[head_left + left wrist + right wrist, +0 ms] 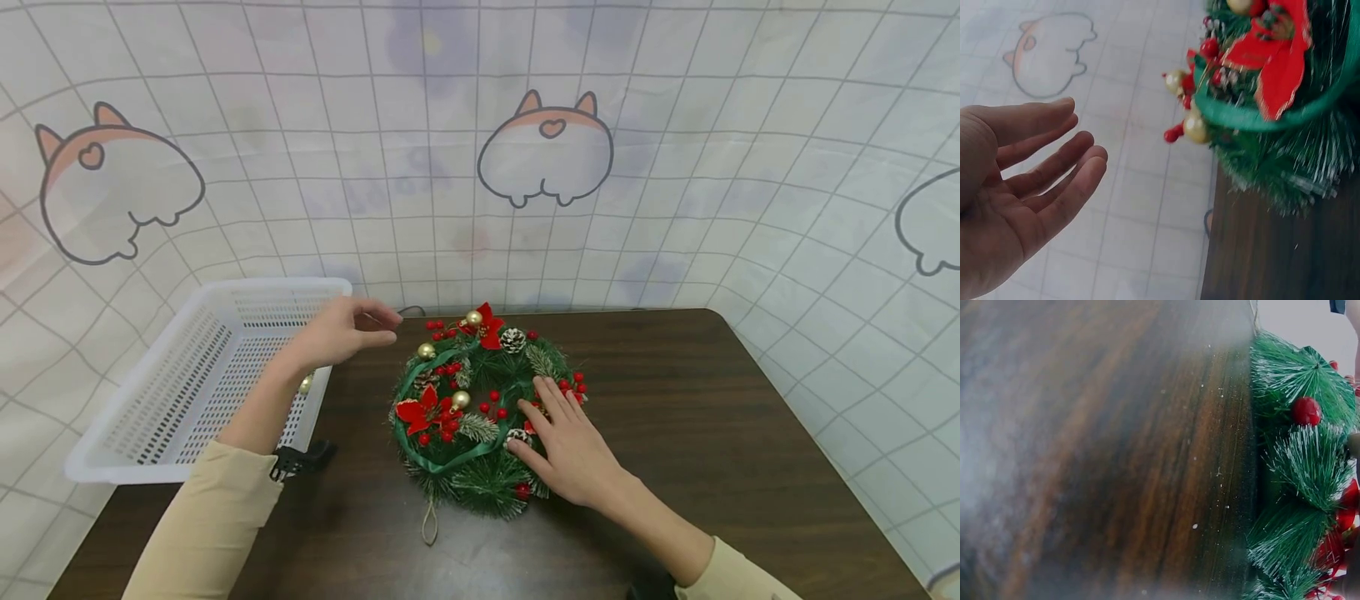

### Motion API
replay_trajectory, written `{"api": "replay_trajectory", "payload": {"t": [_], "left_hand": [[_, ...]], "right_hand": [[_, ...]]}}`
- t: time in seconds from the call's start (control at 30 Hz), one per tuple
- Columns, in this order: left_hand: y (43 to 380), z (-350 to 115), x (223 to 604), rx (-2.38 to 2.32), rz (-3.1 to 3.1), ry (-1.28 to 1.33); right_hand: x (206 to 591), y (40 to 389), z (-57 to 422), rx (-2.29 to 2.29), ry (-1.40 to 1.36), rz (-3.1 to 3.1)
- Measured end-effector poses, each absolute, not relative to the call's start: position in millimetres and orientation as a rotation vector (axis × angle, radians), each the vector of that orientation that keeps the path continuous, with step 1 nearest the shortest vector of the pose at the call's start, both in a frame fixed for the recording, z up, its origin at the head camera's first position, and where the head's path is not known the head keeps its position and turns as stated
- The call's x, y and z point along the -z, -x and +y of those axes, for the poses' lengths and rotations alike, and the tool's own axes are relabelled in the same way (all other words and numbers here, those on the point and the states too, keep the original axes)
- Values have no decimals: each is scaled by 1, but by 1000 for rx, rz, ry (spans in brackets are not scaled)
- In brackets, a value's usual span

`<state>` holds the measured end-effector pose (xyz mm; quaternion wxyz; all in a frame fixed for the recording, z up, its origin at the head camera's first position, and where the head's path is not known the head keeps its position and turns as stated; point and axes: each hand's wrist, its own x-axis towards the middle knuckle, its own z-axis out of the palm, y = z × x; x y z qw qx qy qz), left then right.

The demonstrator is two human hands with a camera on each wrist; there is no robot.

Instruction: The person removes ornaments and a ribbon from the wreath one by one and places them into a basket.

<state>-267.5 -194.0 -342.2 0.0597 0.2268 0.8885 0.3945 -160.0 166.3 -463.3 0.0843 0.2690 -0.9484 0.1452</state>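
A green Christmas wreath [487, 482] lies on the dark wooden table, dressed with red poinsettias [429, 410], pine cones [513, 340], red berries and gold balls [461, 400]. Green ribbon [457, 458] loops over its left part, and a twine loop [430, 525] sticks out at the front. My right hand [573, 446] rests on the wreath's right side with fingers spread. My left hand [341, 333] hovers between basket and wreath, fingers loosely bent and holding nothing; the left wrist view shows the same bare hand [1035, 181] apart from the wreath [1272, 150].
A white plastic basket [135, 417] with slotted walls stands at the left, and a gold ball [306, 383] shows inside it. The table [675, 400] reaches to a cloth backdrop [420, 208] with a grid pattern behind.
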Motion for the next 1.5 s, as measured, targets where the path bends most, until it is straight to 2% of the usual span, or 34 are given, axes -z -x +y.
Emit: {"api": "replay_trajectory", "payload": {"t": [0.47,0.83,1.5], "left_hand": [[253,-161,371,-1339,2462,-806],[246,-138,394,-1284,2400,-876],[246,-130,415,-1205,2335,-953]], "right_hand": [[462,159,166,-449,-799,-2839],[462,160,166,-444,-801,-2838],[461,159,166,-451,-795,-2860]]}}
